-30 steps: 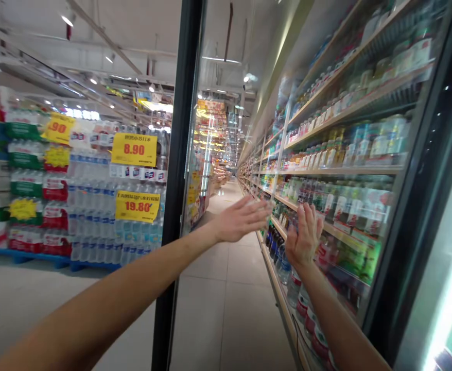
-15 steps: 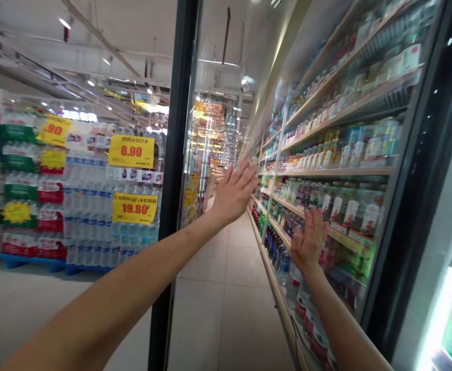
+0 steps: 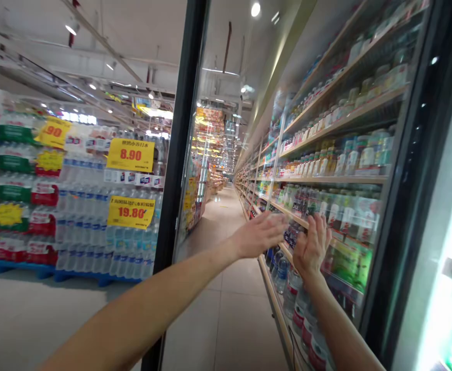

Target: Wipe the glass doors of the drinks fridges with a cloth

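Note:
A tall glass door point(image 3: 222, 304) with a black frame point(image 3: 175, 170) stands right in front of me. My left hand point(image 3: 259, 235) reaches across the pane, its fingers stretched out, flat and slightly blurred. Close by on the right, my right hand point(image 3: 310, 248) is raised with the palm facing left and the fingers extended upward. Neither hand shows anything held. Whether the palms touch the glass, I cannot tell. Behind my hands, shelves of bottled drinks point(image 3: 337, 159) show in the pane.
Stacked packs of bottled water point(image 3: 81, 216) stand on a blue pallet point(image 3: 62, 275) at the left, with yellow price signs point(image 3: 131, 154). A tiled aisle point(image 3: 220, 208) runs into the distance. Large bottles point(image 3: 299, 314) line the bottom shelf. A lit cooler edge point(image 3: 438, 309) borders the right.
My left hand has moved down and to the right, close to my right hand. My right hand stays nearly in place. The view has shifted slightly.

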A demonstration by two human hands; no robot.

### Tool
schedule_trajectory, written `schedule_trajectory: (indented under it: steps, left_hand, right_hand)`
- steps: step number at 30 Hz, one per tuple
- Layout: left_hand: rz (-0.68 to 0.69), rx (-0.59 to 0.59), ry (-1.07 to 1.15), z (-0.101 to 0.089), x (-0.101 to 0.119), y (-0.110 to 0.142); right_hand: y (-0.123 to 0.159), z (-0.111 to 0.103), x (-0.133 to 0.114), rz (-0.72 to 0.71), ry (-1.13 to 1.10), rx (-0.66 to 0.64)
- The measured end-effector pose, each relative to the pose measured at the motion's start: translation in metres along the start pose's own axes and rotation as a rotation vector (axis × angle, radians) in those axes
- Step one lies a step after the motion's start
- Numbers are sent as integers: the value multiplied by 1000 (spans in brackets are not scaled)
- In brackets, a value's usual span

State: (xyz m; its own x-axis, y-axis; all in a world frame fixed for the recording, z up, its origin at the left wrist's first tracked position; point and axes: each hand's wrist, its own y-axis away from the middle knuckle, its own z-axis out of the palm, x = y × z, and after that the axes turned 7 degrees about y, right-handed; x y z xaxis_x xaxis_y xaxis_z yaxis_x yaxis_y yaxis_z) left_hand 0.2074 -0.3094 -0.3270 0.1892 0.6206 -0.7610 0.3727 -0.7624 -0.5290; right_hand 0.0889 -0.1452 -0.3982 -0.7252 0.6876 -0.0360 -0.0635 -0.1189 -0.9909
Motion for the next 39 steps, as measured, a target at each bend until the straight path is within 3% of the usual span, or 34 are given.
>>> schedule_trajectory:
  steps: [2, 3, 6, 7, 8, 11, 12, 13, 16, 18, 19, 22, 23, 24, 25, 27, 28, 29, 30, 33, 34, 35, 38, 39]
  left_hand:
    - [105, -56, 19, 1, 2, -4]
    - [43, -39, 11, 0, 0, -7]
    - [-339, 110, -39, -4, -11, -16]
    - [-375, 139, -41, -2, -11, -17]
    - [-323, 137, -31, 0, -8, -17]
    - [77, 26, 36, 8, 2, -13]
    - [129, 2, 47, 9, 3, -12]
    - [101, 3, 45, 10, 2, -13]
    - [-259, 108, -6, 8, -4, -17]
    - [-327, 116, -5, 9, 0, -17]
    - [-245, 77, 19, 10, 5, -15]
    - [185, -93, 121, 13, 14, -8]
    - [238, -117, 133, 11, 12, -7]
    - [202, -107, 122, 8, 6, -8]
    - [81, -67, 92, 4, -1, -10]
    - [-266, 57, 8, -4, -15, -12]
    - [-377, 104, -24, -7, -18, -11]
    - [-399, 119, -38, -8, -19, -8]
    - [-323, 97, -33, -8, -17, -4]
    - [108, -65, 27, -7, -9, 14]
    - [155, -88, 31, -8, -10, 19]
    - [109, -73, 21, -10, -14, 21]
    - [-300, 86, -46, -18, -29, 23]
    - [-381, 118, -56, -20, -30, 24]
  right_hand:
    - [-1, -2, 3, 5, 1, -1]
    - [-1, -3, 5, 14, 2, 2]
    - [-1, -5, 9, 57, 10, 2]
    - [0, -6, 11, 64, 11, 1]
    - [0, -7, 12, 66, 11, -3]
    - [1, -8, 14, 64, 5, -22]
    - [2, -8, 15, 62, 2, -28]
    - [2, -8, 16, 62, 1, -32]
    - [5, -8, 18, 65, -3, -23]
    - [6, -8, 18, 63, -3, -22]
    - [6, -8, 18, 60, -2, -24]
    - [6, -8, 17, 45, 3, -26]
    - [6, -8, 17, 39, 1, -22]
    - [5, -8, 17, 37, -1, -16]
    - [5, -8, 17, 38, -2, -9]
    - [6, -8, 17, 37, -6, -2]
    - [6, -8, 16, 40, -8, -4]
    - [6, -8, 16, 44, -8, -8]
    - [7, -8, 15, 48, -8, -15]
    - [9, -6, 11, 43, -12, -30]
    - [10, -6, 10, 38, -14, -29]
    - [10, -5, 9, 33, -14, -26]
    - [10, -4, 5, 42, -10, -17]
    - [10, -4, 3, 45, -10, -18]
